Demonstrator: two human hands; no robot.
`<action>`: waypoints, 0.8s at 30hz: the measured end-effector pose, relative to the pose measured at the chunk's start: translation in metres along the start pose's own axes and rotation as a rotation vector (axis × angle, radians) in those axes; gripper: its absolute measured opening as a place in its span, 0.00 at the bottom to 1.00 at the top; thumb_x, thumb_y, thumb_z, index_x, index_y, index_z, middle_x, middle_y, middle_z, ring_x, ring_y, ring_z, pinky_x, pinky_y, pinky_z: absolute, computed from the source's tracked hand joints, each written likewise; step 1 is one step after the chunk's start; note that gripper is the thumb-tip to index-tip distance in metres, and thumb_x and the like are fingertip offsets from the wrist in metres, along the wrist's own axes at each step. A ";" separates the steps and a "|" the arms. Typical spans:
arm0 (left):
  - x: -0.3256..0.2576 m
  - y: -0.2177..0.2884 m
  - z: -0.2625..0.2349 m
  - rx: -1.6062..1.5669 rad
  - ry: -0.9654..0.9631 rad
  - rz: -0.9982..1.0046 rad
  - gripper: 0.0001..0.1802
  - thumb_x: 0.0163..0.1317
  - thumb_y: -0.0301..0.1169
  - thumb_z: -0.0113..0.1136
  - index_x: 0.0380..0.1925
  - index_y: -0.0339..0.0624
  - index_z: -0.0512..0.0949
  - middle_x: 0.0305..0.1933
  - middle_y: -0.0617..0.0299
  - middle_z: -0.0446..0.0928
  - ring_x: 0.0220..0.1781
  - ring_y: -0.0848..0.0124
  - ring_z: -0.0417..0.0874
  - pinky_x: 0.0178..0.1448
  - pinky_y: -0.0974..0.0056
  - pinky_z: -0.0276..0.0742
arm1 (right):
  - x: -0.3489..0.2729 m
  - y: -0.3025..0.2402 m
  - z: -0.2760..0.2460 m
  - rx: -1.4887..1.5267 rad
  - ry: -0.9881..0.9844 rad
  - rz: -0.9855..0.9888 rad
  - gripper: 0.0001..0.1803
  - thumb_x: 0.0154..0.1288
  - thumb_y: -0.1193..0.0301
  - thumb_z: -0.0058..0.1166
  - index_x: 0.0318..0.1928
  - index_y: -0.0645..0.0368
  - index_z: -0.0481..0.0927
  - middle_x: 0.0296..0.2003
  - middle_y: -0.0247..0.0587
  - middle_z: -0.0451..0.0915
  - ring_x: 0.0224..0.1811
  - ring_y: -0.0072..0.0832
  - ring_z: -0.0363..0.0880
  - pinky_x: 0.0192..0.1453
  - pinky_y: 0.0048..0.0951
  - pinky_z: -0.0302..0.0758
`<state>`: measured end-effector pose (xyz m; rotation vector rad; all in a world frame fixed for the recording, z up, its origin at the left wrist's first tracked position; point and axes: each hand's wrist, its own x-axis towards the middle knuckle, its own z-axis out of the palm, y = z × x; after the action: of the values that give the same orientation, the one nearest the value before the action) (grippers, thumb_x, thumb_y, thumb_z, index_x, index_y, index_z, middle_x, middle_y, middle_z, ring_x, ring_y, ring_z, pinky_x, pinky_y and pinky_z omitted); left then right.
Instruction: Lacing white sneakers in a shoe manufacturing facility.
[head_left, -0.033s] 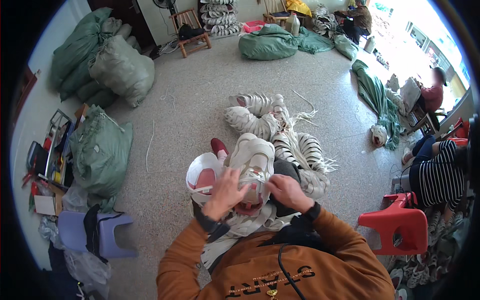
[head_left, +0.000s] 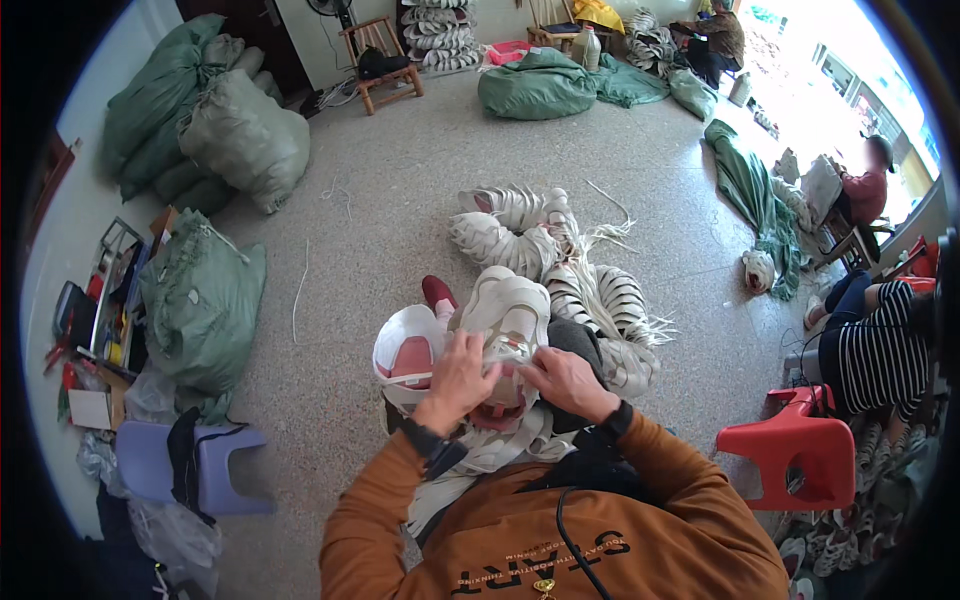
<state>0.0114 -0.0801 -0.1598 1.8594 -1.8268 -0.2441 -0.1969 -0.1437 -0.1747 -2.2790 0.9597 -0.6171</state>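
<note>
A pale beige and white shoe upper [head_left: 508, 305] with pink lining lies in my lap, its toe pointing away from me. My left hand [head_left: 458, 388] is at its left side, fingers bent in at the lacing. From the right, my right hand [head_left: 572, 383] pinches at the same spot. A white shoelace [head_left: 512, 354] runs between the fingers of both hands, partly hidden by them. Left of the shoe stands a white bucket [head_left: 382, 345] with a pink piece inside and a white strip across its rim. More shoe uppers [head_left: 490, 448] lie beneath, against my lap.
Beyond my knees, strings of white uppers [head_left: 505, 245] and loose laces [head_left: 610, 235] lie on the speckled floor. A red stool [head_left: 770, 445] stands right, beside a person in stripes [head_left: 865, 350]. A purple stool [head_left: 235, 470] and green sacks [head_left: 205, 310] are left.
Both hands have shifted slightly at the lacing, the right one a little toward the left. The lace stretched between them looks shorter and lower. The shoe stays in place.
</note>
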 end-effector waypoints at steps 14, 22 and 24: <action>-0.014 -0.011 0.006 -0.078 0.011 0.021 0.12 0.60 0.31 0.59 0.40 0.37 0.72 0.42 0.45 0.74 0.47 0.44 0.78 0.49 0.47 0.76 | 0.004 0.009 0.018 0.031 0.035 0.066 0.27 0.58 0.49 0.69 0.28 0.60 0.73 0.21 0.51 0.75 0.25 0.52 0.78 0.28 0.46 0.70; 0.002 -0.020 -0.023 -0.276 -0.107 0.081 0.09 0.63 0.30 0.64 0.39 0.37 0.79 0.34 0.51 0.78 0.36 0.54 0.82 0.40 0.56 0.76 | -0.003 0.017 0.006 0.679 -0.222 0.212 0.21 0.75 0.59 0.54 0.28 0.62 0.76 0.20 0.32 0.74 0.19 0.24 0.69 0.25 0.29 0.65; 0.005 -0.030 -0.029 -0.244 -0.148 0.105 0.06 0.65 0.28 0.62 0.33 0.36 0.82 0.30 0.53 0.79 0.33 0.55 0.81 0.39 0.57 0.76 | -0.013 0.021 -0.009 0.860 -0.308 0.417 0.18 0.77 0.63 0.51 0.29 0.60 0.77 0.22 0.24 0.72 0.22 0.12 0.66 0.25 0.20 0.62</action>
<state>0.0518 -0.0791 -0.1484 1.6098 -1.8912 -0.5540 -0.2207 -0.1490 -0.1848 -1.3135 0.7722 -0.3702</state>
